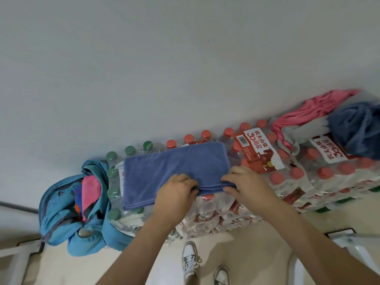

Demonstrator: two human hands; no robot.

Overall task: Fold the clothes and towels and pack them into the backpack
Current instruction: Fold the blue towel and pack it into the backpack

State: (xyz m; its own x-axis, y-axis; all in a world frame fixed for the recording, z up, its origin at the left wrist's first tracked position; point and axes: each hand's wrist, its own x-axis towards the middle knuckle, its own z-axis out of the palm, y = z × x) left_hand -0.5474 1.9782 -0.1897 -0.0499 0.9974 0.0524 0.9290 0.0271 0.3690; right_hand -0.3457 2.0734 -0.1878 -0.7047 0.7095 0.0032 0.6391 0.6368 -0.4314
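Observation:
A blue towel (pixel 170 171), folded in layers, lies flat on shrink-wrapped packs of water bottles (pixel 287 173). My left hand (pixel 174 192) and my right hand (pixel 246 182) both pinch its near edge, close together. To the left, a teal backpack (pixel 61 223) stands open on the floor with pink and patterned cloth (pixel 90 190) inside. On the packs at the right lie a pink garment (pixel 312 112), a grey cloth (pixel 302 130) and a crumpled dark blue garment (pixel 355 128).
The bottle packs are stacked along a white wall (pixel 164 68). My feet in white shoes (pixel 191 262) stand on the beige floor in front of them. Metal frame parts (pixel 349 237) show at the lower right and lower left.

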